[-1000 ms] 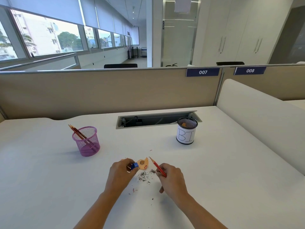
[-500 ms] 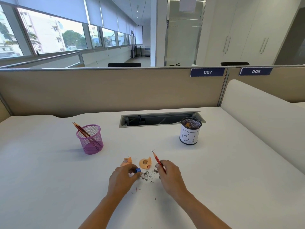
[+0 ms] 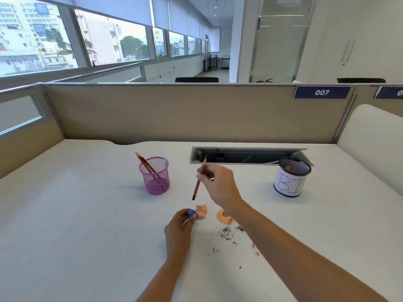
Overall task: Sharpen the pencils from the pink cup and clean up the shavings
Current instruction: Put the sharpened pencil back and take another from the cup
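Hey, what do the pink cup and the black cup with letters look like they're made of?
Pink cup: probably painted wire mesh; the pencils inside show through its fine grid. Black cup: similar dark mesh at the rim; its wall is wrapped in what looks like white paper, hand-lettered.

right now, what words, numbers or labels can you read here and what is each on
"007": white digits on the blue plate on the partition.
"0": second blue plate at the right edge; the rest is cut off by the frame.
"BI": handwritten on the white label round the black mesh cup.
Pencils in the pink cup: any print is too small to read.
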`<state>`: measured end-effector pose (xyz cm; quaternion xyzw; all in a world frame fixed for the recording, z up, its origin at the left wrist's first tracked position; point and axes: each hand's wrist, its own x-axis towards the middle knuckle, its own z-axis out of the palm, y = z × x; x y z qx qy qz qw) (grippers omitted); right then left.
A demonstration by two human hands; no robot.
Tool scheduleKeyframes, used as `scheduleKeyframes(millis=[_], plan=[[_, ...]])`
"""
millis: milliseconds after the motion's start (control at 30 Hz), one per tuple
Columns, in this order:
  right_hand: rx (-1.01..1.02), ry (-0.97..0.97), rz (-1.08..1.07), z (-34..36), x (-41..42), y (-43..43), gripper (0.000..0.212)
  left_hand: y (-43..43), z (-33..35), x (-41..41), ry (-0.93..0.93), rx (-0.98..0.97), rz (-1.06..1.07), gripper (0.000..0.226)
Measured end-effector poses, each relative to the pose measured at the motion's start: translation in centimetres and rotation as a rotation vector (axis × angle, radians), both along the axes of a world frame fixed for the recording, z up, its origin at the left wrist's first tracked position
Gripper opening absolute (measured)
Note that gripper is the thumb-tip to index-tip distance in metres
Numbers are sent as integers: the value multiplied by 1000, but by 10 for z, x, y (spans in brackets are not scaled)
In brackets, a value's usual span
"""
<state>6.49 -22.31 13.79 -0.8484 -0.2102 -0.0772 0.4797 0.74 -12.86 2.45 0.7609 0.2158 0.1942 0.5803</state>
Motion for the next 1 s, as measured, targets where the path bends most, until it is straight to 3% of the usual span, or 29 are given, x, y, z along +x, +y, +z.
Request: scheduleKeyframes(millis=[300,600,733,1000], plan=[[67,-101,98,29,69,116,14,5,-7,6,-3,-39,232,23],[-470,-13,182,-8,118,178,23,6,-5,12,56,-122,228,33],[-601,-36,196,-18,122,187,23,6,-4,12,72,-133,226,34],[-369,-142,154,-16,119,196,23,6,-3,10,75,-152,221,30]])
